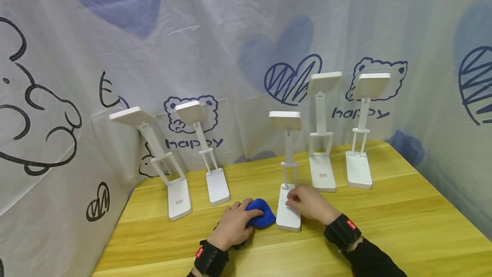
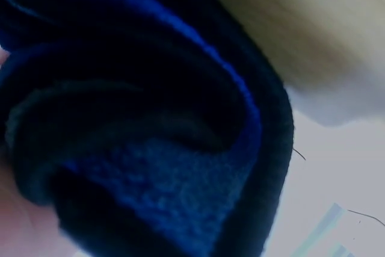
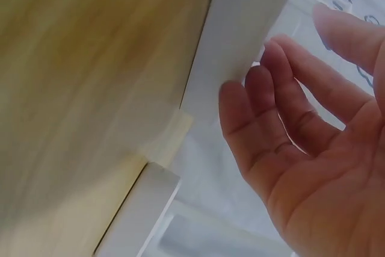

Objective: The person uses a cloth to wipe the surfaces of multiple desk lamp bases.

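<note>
Nearest me, black wristbands [image 1: 344,232] circle the wrists behind both hands, above a yellow wood-grain table [image 1: 403,217]; a pale curtain [image 1: 226,33] printed with hearts and "happy" hangs beyond the hands. The hands are apart. A white desk lamp [image 1: 288,219] stands unfolded between them. The left hand [image 1: 232,225] grips a bunched blue cloth [image 1: 262,213], which lies between that hand and the lamp's base. The right hand [image 1: 312,204] reaches over the base's right side, fingers loosely bent, thumb apart; I cannot tell how firmly they touch. Two similar lamps [image 1: 179,200] stand beyond the left hand, another pair [image 1: 322,174] beyond the right.
</note>
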Tool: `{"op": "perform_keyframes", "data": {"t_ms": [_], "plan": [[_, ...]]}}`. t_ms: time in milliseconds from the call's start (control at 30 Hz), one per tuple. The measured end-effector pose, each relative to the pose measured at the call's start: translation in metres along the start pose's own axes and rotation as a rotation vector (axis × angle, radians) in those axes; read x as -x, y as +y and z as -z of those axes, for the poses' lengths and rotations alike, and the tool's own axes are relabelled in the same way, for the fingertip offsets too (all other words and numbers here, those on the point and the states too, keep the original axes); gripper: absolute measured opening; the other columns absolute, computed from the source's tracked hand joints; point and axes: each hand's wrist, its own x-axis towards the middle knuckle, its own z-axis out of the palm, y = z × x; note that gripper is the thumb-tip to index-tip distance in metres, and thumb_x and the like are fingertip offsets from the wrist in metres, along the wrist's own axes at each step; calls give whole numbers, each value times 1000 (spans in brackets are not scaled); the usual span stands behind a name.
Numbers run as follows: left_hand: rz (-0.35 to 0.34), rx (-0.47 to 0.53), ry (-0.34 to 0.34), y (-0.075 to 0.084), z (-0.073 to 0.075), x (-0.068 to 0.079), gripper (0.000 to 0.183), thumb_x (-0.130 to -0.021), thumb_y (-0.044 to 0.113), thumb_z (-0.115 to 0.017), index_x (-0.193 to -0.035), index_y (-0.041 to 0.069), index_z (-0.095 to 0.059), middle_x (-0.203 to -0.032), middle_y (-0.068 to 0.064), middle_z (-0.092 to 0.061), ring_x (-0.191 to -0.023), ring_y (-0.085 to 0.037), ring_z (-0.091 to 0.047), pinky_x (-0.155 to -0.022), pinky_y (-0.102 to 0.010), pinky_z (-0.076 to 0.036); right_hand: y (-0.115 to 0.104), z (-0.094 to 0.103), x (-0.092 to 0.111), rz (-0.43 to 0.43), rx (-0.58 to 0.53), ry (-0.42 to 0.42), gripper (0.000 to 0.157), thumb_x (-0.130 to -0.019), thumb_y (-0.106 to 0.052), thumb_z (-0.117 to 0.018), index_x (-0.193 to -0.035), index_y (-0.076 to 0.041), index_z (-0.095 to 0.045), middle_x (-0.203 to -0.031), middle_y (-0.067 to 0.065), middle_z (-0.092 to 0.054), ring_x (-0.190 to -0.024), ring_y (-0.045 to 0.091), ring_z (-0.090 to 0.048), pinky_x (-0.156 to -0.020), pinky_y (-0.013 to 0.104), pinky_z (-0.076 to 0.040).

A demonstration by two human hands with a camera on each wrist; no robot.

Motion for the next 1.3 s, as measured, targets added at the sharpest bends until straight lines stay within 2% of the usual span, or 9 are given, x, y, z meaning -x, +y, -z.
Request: {"op": "perform_keyframes", "data": {"t_ms": [133, 267, 567, 767, 967, 1100, 1300], "plan": [[1, 1, -3, -1, 0, -1, 40, -86, 21, -65, -124, 33, -61, -138, -11, -47, -115, -35, -48, -85, -56, -45, -2, -3, 1, 62, 39, 5, 12, -83, -21, -70, -84, -10, -74, -76, -2, -64, -67, 8, -52, -61, 30, -49], [-1, 0, -4, -1, 0, -1, 39, -87, 22, -65, -124, 33, -61, -138, -11, -47, -115, -35, -48, -86, -56, -45, -6, -5, 3, 81, 72, -11, 16, -83, -25, -70, -85, -10, -74, -77, -1, -60, -68, 10, -50, -60, 30, -46], [-11, 11, 0, -3, 0, -1, 39, -87, 23, -65, -124, 33, -61, -138, -11, -47, -116, -35, -48, -86, -57, -45, -23, -7, 7, 94, 230, -20, 40, -77, -42, -73, -91, -5, -69, -86, 7, -60, -77, 22, -54, -66, 40, -48], [-12, 15, -6, -4, 0, -1, 39, -87, 23, -65, -125, 32, -61, -138, -11, -47, -116, -34, -48, -87, -56, -45, -29, -9, 13, 144, 324, -17, 62, -66, -53, -77, -97, -1, -64, -88, 12, -57, -79, 25, -52, -66, 42, -48], [-11, 10, -4, -2, 0, -2, 39, -87, 23, -65, -124, 32, -62, -138, -11, -47, -116, -34, -48, -87, -56, -45, -33, -11, 17, 163, 330, -29, 71, -58, -53, -80, -99, 1, -61, -88, 10, -48, -80, 25, -46, -67, 41, -45], [-10, 10, -4, -2, 0, -2, 39, -86, 22, -65, -124, 32, -62, -137, -11, -47, -116, -34, -48, -87, -56, -45, -33, -12, 17, 156, 332, -20, 71, -56, -50, -83, -100, 1, -60, -88, 9, -47, -80, 25, -45, -67, 40, -45], [-8, 12, -7, -2, 0, -2, 40, -87, 23, -65, -125, 32, -61, -138, -11, -47, -117, -35, -47, -87, -57, -44, -32, -12, 15, 139, 302, -52, 73, -56, -50, -83, -104, 1, -61, -90, 9, -47, -82, 24, -44, -70, 41, -46]]}}
